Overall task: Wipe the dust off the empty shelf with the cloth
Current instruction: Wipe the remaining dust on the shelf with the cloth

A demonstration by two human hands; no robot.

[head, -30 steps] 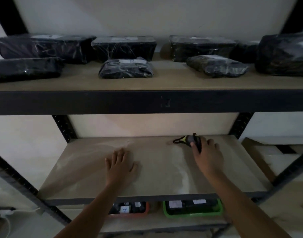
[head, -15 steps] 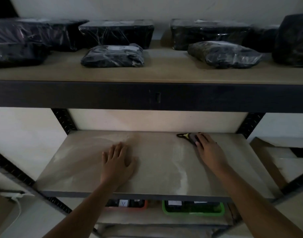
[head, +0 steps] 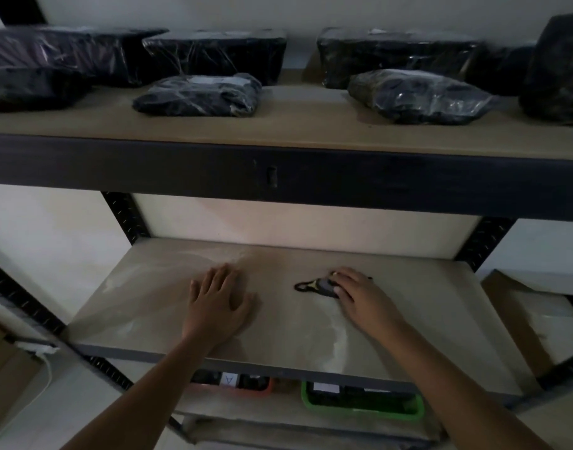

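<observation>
Left arm: bare forearm reaches up from the lower left, crossing the front edge of the shelf (head: pixel 424 306).
Left hand (head: pixel 218 303): palm down, flat on the shelf left of centre; fingers straight, slightly spread, pointing toward the back edge; holds nothing.
Right arm: bare forearm comes in from the lower right corner, angled toward centre.
Right hand (head: pixel 360 295): palm down near mid-shelf, fingers pressing on the cloth (head: pixel 317 285).
Hands: apart, not touching.
</observation>
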